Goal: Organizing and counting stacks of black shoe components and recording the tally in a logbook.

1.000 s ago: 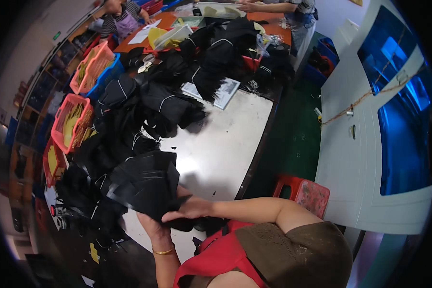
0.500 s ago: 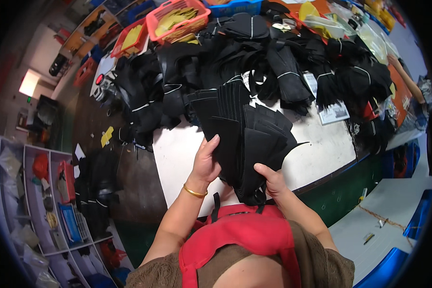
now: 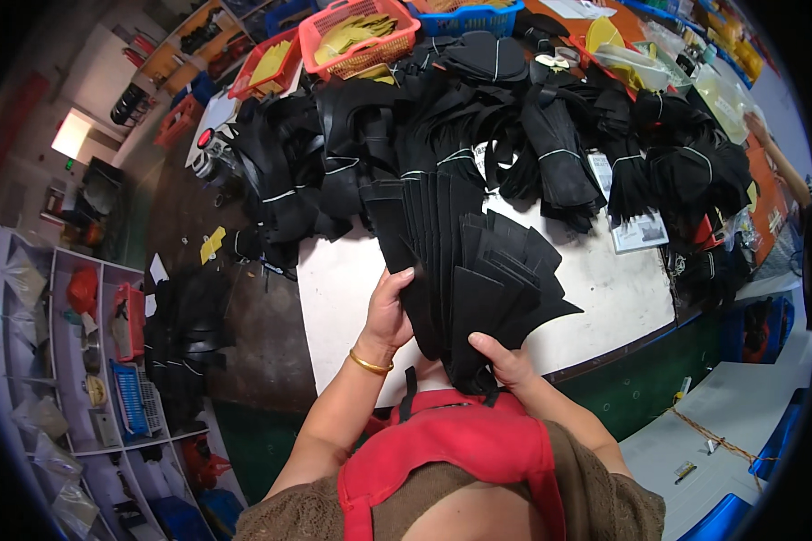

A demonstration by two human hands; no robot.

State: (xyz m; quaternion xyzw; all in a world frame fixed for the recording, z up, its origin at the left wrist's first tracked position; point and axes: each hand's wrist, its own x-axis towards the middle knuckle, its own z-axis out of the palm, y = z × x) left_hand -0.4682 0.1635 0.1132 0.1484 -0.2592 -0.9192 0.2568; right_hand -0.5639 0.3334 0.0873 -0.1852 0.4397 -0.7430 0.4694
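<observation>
Where both hands meet above the white sheet (image 3: 609, 302), one loose stack of black pieces (image 3: 483, 270), matte, thin and flat, spread as a fan. Outline: broad and uneven at the far end, narrowing to a dark gathered end just in front of the red apron (image 3: 460, 433).

Left portion: long, narrow strips, overlapping closely, far ends cut nearly straight, fine paler lines along the edges. Right portion: wider pieces with angular corners, staggered like steps; one sharp point juts out to the right over the sheet. Count not possible, the layers covering one another. Whether the stack touches the sheet cannot be told.

Left hand (image 3: 388, 311): closed around the stack's left edge, thumb on top, fingers mostly hidden beneath; gold bangle (image 3: 371, 362) at the wrist. Right hand (image 3: 505, 362): closed on the near right edge, thumb laid flat on the front piece, fingers out of sight behind.

Beyond the stack: black bundles (image 3: 559, 162) bound with pale ties, heaped across the table (image 3: 266, 334); behind these, a coral basket (image 3: 359, 41) holding yellow pieces (image 3: 356, 34).
</observation>
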